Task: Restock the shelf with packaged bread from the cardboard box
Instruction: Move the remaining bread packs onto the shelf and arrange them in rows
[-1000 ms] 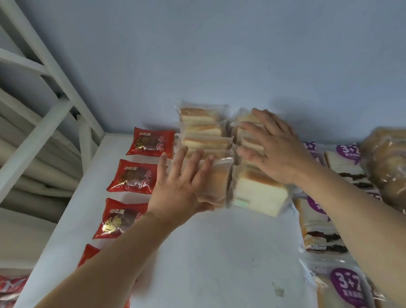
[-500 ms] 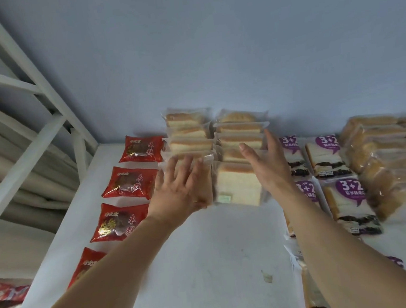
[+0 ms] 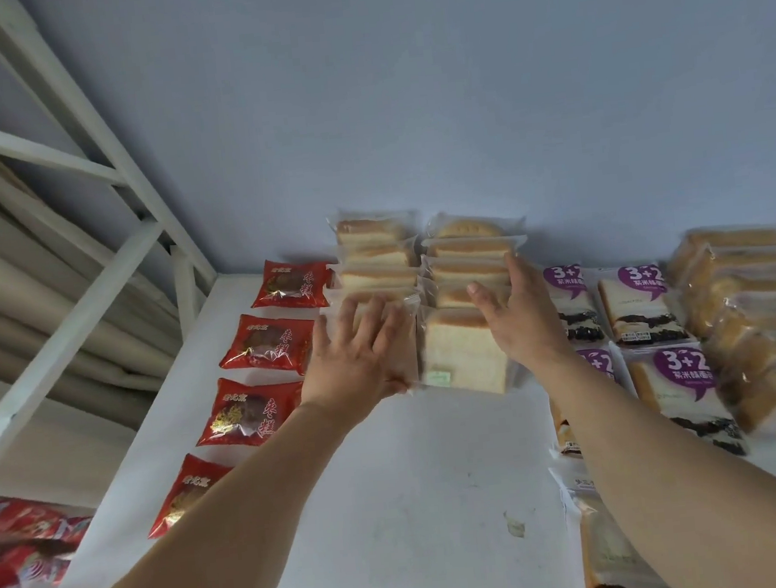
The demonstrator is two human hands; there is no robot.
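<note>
My left hand point(image 3: 358, 351) lies flat with fingers straight and spread against the front packet of the left bread row point(image 3: 374, 266), pressing it, gripping nothing. My right hand point(image 3: 519, 323) is open too, fingers straight, its palm against the right side of the right bread row point(image 3: 466, 262), thumb over the top of the packets. The front packet point(image 3: 463, 357) of that row stands upright between my two hands, a pale slice with a small green label low on its face. Both rows of clear-wrapped bread run back to the blue wall point(image 3: 452, 98) on the white shelf point(image 3: 397, 506). Left of the bread rows lies a line of red snack packets point(image 3: 265, 348). Right of the bread rows lie purple-labelled packets point(image 3: 638, 307), and beyond those a heap of clear-wrapped golden loaves point(image 3: 756, 296). The white shelf frame point(image 3: 75, 115) rises left of the bread.
</note>
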